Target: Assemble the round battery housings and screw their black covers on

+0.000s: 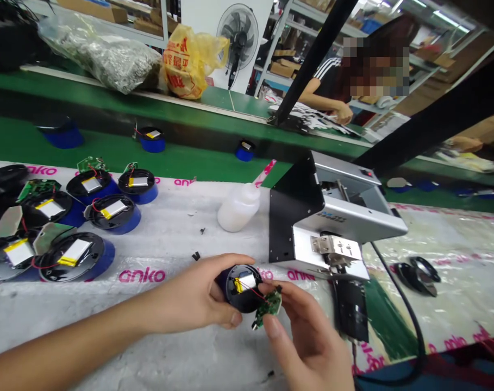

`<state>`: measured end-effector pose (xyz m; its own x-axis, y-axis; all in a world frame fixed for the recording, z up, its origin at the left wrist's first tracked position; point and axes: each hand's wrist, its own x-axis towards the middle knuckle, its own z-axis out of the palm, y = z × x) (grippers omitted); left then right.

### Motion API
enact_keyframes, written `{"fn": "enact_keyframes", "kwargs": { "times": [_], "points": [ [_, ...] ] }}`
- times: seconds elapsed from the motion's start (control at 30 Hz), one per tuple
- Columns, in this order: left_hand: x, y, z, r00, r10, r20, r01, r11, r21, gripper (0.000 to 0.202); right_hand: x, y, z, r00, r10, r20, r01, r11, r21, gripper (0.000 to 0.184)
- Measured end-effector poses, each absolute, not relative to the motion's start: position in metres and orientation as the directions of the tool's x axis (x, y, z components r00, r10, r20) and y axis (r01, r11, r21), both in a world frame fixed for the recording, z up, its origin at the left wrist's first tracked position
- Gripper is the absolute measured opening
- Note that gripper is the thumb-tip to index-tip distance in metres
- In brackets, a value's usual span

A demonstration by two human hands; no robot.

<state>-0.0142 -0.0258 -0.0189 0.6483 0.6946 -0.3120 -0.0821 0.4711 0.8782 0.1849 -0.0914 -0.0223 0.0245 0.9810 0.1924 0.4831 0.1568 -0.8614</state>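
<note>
My left hand (201,293) is wrapped round a round blue-and-black housing (235,300), its open side facing me. Inside the housing lies a silver battery (247,282) with yellow tape at one end. Thin red wires lead from it to a green circuit board (270,307). The board is pinched between the thumb and fingers of my right hand (307,331), just off the housing's right edge. Both hands are above the white-covered bench (181,326), in front of a white plastic bottle (239,207).
Several blue housings with batteries (115,209) stand at the left. A silver-and-black machine (332,217) with a cable (410,304) is at the right, near black plastic parts (418,274). Behind runs a green conveyor (189,146) carrying more housings; a person (332,98) works beyond it.
</note>
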Motion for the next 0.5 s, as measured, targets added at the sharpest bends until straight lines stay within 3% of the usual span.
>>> {"fn": "enact_keyframes", "kwargs": {
  "times": [0.17,0.27,0.5],
  "points": [
    [-0.0140,-0.0225,-0.0163,0.591,0.692,-0.415,-0.031,0.533,0.846,0.054,0.1844,-0.0893,-0.0239,0.017,0.990,0.137,0.373,0.121,-0.920,0.030],
    [-0.0147,-0.0197,-0.0153,0.614,0.659,-0.434,-0.023,0.564,0.825,0.058,0.1842,-0.0867,-0.0219,0.056,0.992,0.115,0.325,0.091,-0.941,0.028],
    [-0.0122,-0.0203,-0.0130,0.564,0.702,-0.434,0.007,0.522,0.853,0.049,0.1869,-0.0875,-0.0222,0.055,0.986,0.157,0.453,0.116,-0.884,0.032]
  ]
}}
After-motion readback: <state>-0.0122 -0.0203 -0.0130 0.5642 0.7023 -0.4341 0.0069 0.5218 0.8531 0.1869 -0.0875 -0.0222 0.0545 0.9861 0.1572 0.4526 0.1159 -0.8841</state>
